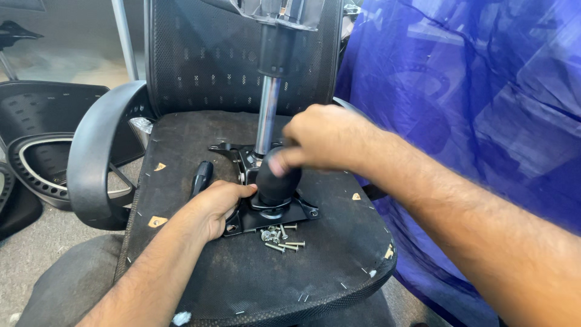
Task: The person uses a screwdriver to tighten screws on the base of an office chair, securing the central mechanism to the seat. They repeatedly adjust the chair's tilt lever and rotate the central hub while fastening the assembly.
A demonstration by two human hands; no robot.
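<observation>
Grey carpet floor shows at the lower left, and on it stands an upturned office chair whose dark fabric seat underside [200, 266] serves as the work surface. The left hand [215, 209] lies flat and fairly wide on the left part of a black metal plate [296, 212], pressing it down near the middle of the seat underside. The right hand [324, 139] curls loosely over the top of a black plastic sleeve [277, 184]; it is blurred, so how tightly it grips cannot be told. The sleeve is rounded and matte, standing upright on the plate at the foot of a shiny chrome cylinder [266, 118] that rises toward the upper edge.

Just in front of the plate, toward the near edge of the seat, lies a small heap of silver bolts [279, 237]. A black tool handle [201, 177] rests just left of the plate, beside the left wrist. Small tan triangular tags [157, 221] sit near the left edge of the seat. A grey curved armrest [97, 157] arches off that left edge. Behind stands the black mesh backrest [206, 60]. Blue plastic sheeting [472, 121] fills the right side.
</observation>
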